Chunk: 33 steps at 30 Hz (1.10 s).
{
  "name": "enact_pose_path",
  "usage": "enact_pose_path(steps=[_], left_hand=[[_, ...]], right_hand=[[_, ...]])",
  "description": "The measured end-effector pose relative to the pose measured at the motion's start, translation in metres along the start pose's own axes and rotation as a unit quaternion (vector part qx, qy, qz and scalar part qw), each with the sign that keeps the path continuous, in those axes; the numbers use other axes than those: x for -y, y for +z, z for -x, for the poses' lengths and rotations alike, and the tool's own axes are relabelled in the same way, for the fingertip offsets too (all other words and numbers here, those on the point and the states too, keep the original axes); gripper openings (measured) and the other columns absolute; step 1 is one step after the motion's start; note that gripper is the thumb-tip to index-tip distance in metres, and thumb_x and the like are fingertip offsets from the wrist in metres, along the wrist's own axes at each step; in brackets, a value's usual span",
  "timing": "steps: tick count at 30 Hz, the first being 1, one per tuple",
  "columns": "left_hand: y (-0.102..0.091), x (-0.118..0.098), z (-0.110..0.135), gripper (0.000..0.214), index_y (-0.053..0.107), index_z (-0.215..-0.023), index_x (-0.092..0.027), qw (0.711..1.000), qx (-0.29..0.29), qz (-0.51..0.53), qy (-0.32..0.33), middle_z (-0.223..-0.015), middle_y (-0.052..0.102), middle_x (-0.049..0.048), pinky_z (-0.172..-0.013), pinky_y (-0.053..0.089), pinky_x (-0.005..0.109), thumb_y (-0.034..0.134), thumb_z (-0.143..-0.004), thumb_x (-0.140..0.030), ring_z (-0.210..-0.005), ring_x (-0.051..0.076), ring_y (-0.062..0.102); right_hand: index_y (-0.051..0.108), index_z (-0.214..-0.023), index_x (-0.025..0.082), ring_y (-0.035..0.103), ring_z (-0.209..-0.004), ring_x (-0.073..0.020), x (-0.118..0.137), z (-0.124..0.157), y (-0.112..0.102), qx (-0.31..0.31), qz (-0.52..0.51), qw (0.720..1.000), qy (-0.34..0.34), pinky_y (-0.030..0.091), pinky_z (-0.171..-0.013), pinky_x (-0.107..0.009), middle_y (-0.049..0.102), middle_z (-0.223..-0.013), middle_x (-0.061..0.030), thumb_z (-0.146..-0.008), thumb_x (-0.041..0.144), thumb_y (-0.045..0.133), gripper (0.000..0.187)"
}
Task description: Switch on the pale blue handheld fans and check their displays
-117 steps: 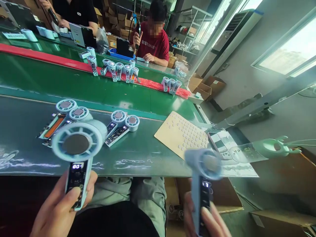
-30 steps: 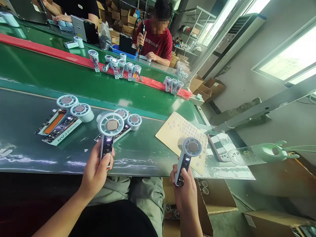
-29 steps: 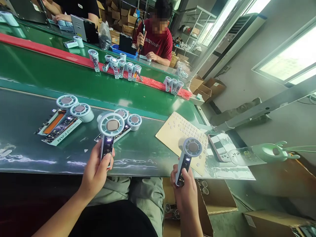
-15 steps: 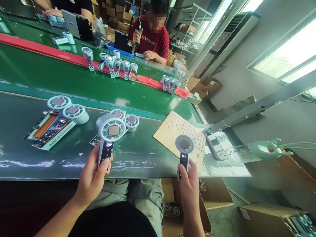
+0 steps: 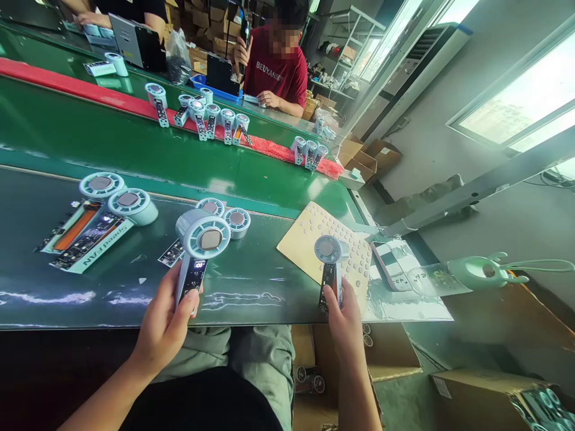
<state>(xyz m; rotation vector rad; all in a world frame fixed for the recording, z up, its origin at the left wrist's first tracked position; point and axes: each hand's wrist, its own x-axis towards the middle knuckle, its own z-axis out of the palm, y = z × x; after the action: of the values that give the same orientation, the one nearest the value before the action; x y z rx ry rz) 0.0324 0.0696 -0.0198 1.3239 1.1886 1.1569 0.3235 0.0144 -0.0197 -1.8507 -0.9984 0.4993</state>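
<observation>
My left hand (image 5: 164, 326) grips the handle of a pale blue handheld fan (image 5: 200, 239), its round head up and its small display lit. My right hand (image 5: 344, 314) grips a second, smaller-looking fan (image 5: 329, 254) by the handle over the tan sticker sheet (image 5: 314, 230); its display looks dark. Both fans hover just above the near edge of the dark green bench (image 5: 251, 287). Two more fans (image 5: 224, 212) lie on the bench behind the left one.
Two fans with bare circuit boards (image 5: 103, 206) lie at left. A green conveyor (image 5: 135, 149) carries rows of fans (image 5: 211, 117). A person in a red shirt (image 5: 276, 69) works across it. A phone (image 5: 389, 263) and mint stand (image 5: 480, 272) lie right; cardboard boxes (image 5: 390, 359) below.
Both hands have moved the fans away from me and down to the bench edge. The right fan turned to face up and its display went dark.
</observation>
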Motion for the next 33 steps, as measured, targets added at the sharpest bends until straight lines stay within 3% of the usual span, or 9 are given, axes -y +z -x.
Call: enact_pose_path(steps=[5, 8, 11, 13, 15, 20, 27, 31, 33], left_hand=[[-0.001, 0.001, 0.000, 0.043, 0.038, -0.126, -0.028, 1.000, 0.006, -0.015, -0.006, -0.088, 0.053, 0.0013, -0.053, 0.041, 0.024, 0.048, -0.085, -0.039, -0.057, 0.010, 0.046], [-0.001, 0.002, 0.000, 0.044, 0.038, -0.126, -0.027, 1.000, 0.004, -0.015, -0.004, -0.087, 0.053, 0.0016, -0.053, 0.041, 0.024, 0.048, -0.085, -0.040, -0.057, 0.011, 0.046], [-0.001, 0.002, 0.000, 0.045, 0.038, -0.127, -0.028, 1.000, 0.002, -0.021, -0.003, -0.087, 0.054, 0.0014, -0.053, 0.042, 0.024, 0.048, -0.085, -0.040, -0.057, 0.011, 0.045], [-0.001, 0.002, 0.000, 0.045, 0.038, -0.127, -0.027, 1.000, 0.001, -0.028, 0.000, -0.087, 0.054, 0.0014, -0.053, 0.042, 0.024, 0.048, -0.085, -0.040, -0.057, 0.010, 0.045], [-0.001, 0.001, 0.000, 0.045, 0.038, -0.127, -0.027, 1.000, 0.000, -0.030, -0.001, -0.087, 0.054, 0.0016, -0.053, 0.042, 0.024, 0.048, -0.084, -0.039, -0.057, 0.010, 0.045], [-0.001, 0.000, 0.000, 0.046, 0.038, -0.127, -0.027, 1.000, 0.002, -0.024, -0.008, -0.087, 0.053, 0.0012, -0.054, 0.042, 0.024, 0.048, -0.085, -0.039, -0.058, 0.010, 0.045], [0.000, 0.000, -0.001, 0.044, 0.038, -0.126, -0.027, 1.000, 0.001, -0.004, -0.010, -0.087, 0.053, 0.0010, -0.053, 0.042, 0.023, 0.047, -0.085, -0.038, -0.057, 0.010, 0.045], [0.001, -0.004, -0.001, 0.042, 0.039, -0.125, -0.026, 0.999, 0.000, 0.042, 0.006, -0.085, 0.051, 0.0010, -0.051, 0.041, 0.022, 0.047, -0.085, -0.035, -0.056, 0.010, 0.045], [0.002, -0.006, -0.001, 0.040, 0.040, -0.124, -0.025, 0.998, -0.003, 0.066, 0.002, -0.084, 0.051, 0.0011, -0.048, 0.040, 0.021, 0.046, -0.086, -0.034, -0.055, 0.009, 0.044]], right_hand=[[0.042, -0.124, 0.019, 0.049, -0.108, -0.0252, -0.001, 0.003, 0.000, 0.029, -0.051, 0.997, 0.041, 0.041, -0.088, -0.038, 0.054, -0.116, -0.0094, -0.082, 0.053, 0.049, 0.054], [0.035, -0.131, 0.015, 0.040, -0.117, -0.0276, 0.000, 0.004, 0.002, -0.006, 0.041, 0.999, -0.031, 0.034, -0.095, -0.043, 0.047, -0.123, -0.0141, -0.088, 0.052, 0.037, 0.057], [0.036, -0.133, 0.012, 0.042, -0.111, -0.0306, 0.001, 0.003, 0.004, -0.074, 0.210, 0.967, -0.124, 0.034, -0.091, -0.047, 0.047, -0.116, -0.0181, -0.092, 0.047, 0.028, 0.054], [0.043, -0.129, 0.012, 0.045, -0.101, -0.0305, 0.001, 0.002, 0.005, -0.082, 0.283, 0.940, -0.170, 0.037, -0.085, -0.046, 0.050, -0.105, -0.0172, -0.093, 0.043, 0.027, 0.050], [0.048, -0.124, 0.012, 0.046, -0.098, -0.0289, -0.001, 0.000, 0.002, -0.059, 0.288, 0.936, -0.196, 0.037, -0.084, -0.044, 0.053, -0.102, -0.0152, -0.094, 0.042, 0.028, 0.047], [0.060, -0.108, 0.017, 0.052, -0.091, -0.0228, -0.017, -0.015, -0.017, -0.047, 0.210, 0.970, -0.117, 0.039, -0.078, -0.035, 0.059, -0.098, -0.0086, -0.093, 0.043, 0.031, 0.042], [0.065, -0.091, 0.016, 0.051, -0.078, -0.0230, -0.031, -0.042, -0.022, -0.006, 0.260, 0.960, -0.103, 0.039, -0.073, -0.036, 0.057, -0.087, -0.0086, -0.081, 0.046, 0.037, 0.042], [0.061, -0.072, 0.018, 0.051, -0.075, -0.0232, -0.025, -0.047, -0.022, 0.004, 0.243, 0.966, -0.084, 0.037, -0.072, -0.037, 0.057, -0.076, -0.0068, -0.074, 0.046, 0.045, 0.032], [0.060, -0.073, 0.017, 0.050, -0.074, -0.0230, -0.015, -0.049, -0.022, -0.006, 0.236, 0.969, -0.077, 0.037, -0.070, -0.037, 0.056, -0.075, -0.0070, -0.073, 0.046, 0.045, 0.032]])
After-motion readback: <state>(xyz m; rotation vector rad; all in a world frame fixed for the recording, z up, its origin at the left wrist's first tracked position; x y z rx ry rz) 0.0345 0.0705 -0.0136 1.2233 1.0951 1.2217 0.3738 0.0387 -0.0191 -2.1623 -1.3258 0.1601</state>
